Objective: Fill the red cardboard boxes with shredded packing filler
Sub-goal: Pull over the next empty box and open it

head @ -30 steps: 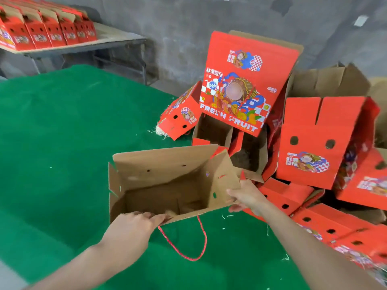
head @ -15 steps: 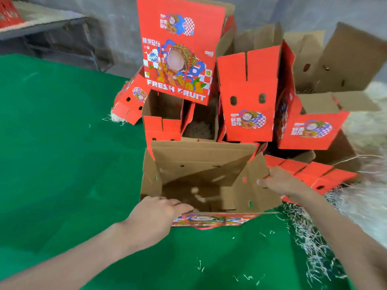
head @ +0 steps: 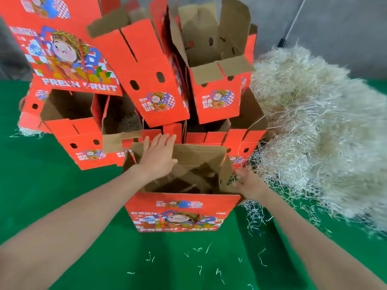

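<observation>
Box point(head: 184, 212) stands low centre, empty. Left hand point(head: 159, 158), fingers point(head: 161, 141) straight, presses its far flap. Right hand point(head: 250, 184), blurred at the side flap, may be pinching it. Filler point(head: 314, 132), heaped right, looks light and springy: grab loose handfuls.

My feed is bright and evenly lit, the light soft, and the reds and green come through saturated. Shade gathers inside the open box point(head: 188, 178) and darkens the green surface point(head: 257, 243) just beside it. The wide lens bows the stacked boxes point(head: 146, 80) outward toward the top corners. On my right the filler pile point(head: 314, 132) smears with motion blur, and the right hand point(head: 249, 185) looks soft too.
</observation>
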